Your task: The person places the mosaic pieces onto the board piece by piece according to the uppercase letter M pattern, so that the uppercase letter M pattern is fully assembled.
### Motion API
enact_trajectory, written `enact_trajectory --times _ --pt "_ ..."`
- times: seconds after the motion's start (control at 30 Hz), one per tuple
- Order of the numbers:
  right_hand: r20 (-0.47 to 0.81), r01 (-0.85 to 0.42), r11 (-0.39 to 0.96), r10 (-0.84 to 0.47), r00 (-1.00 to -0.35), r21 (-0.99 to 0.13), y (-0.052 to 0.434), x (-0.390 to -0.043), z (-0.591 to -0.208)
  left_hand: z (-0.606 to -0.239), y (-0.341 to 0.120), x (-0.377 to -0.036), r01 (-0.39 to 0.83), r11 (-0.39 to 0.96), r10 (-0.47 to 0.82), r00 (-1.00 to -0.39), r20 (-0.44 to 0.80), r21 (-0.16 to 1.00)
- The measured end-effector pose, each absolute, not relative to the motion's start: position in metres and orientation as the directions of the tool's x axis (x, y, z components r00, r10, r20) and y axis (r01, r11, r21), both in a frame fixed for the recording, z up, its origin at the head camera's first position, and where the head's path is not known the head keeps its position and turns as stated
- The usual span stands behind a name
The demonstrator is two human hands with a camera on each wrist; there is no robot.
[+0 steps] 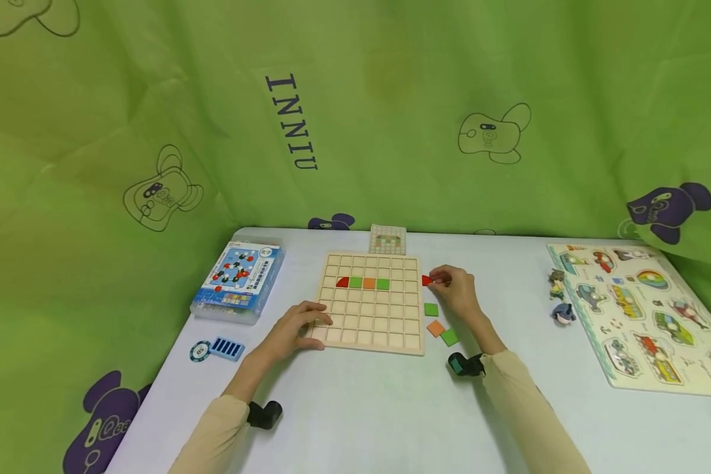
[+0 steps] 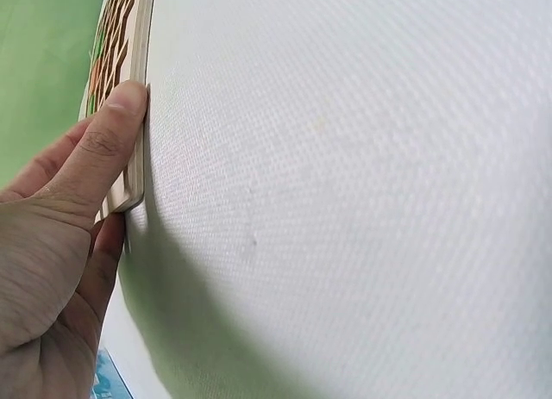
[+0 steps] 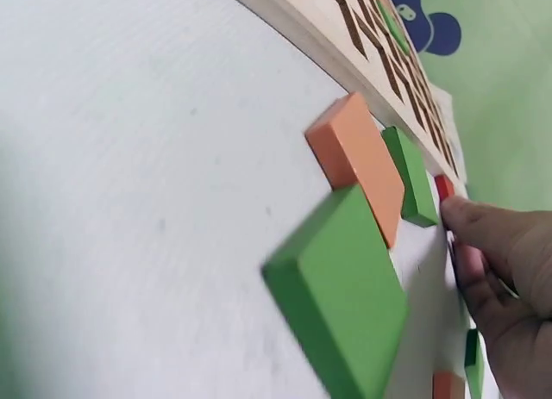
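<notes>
The wooden grid board (image 1: 361,322) lies on the table with a row of a red curved piece (image 1: 343,282), a green square (image 1: 355,282), an orange square (image 1: 369,284) and another green square (image 1: 382,284). My left hand (image 1: 296,328) grips the board's near left corner, its thumb on the front edge in the left wrist view. Just past the board's right edge, my right hand (image 1: 459,293) pinches a red curved piece (image 1: 426,280) between thumb and fingers. Below it lie a green square (image 1: 430,309), an orange square (image 1: 435,328) and a green square (image 1: 449,337).
Behind the board is a small pattern card (image 1: 388,240). A boxed set (image 1: 237,280), a round token (image 1: 200,351) and a blue striped piece (image 1: 227,349) are at left. Two small figures (image 1: 563,313) stand beside a picture puzzle board (image 1: 652,309) at right.
</notes>
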State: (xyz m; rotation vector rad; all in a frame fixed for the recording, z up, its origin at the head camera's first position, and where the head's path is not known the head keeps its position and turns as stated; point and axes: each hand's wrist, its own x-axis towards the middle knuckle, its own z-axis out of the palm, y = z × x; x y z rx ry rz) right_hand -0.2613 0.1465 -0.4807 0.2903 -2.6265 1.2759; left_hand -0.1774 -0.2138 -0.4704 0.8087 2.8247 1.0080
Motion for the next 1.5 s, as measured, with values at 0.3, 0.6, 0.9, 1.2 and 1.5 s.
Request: enact_trajectory --times 0.3,0.6,0.9,1.2,1.5 --pt "0.29 -0.257 0.573 -0.034 -0.956 -0.778 0.144 -0.256 -0.483 -0.472 -0.215 -0.175 0.452 0.654 0.484 -0.866 0.122 0.606" --pt "0.268 -0.24 0.439 0.003 -0.963 -0.866 0.132 -0.248 -0.481 -0.475 -0.219 -0.175 0.481 0.652 0.486 -0.859 0.164 0.586" --pt "0.251 -0.243 0.353 -0.023 -0.968 -0.904 0.11 -0.247 -0.487 -0.475 -0.219 -0.175 0.468 0.648 0.48 -0.863 0.155 0.601" --pt "0.323 -0.309 0.496 -0.06 -0.945 -0.812 0.091 -0.248 -0.481 -0.472 -0.217 -0.175 0.458 0.648 0.478 -0.867 0.142 0.609" --pt "0.285 -0.298 0.528 -0.108 -0.952 -0.795 0.086 -0.254 -0.478 -0.469 -0.214 -0.176 0.443 0.655 0.476 -0.871 0.122 0.612"
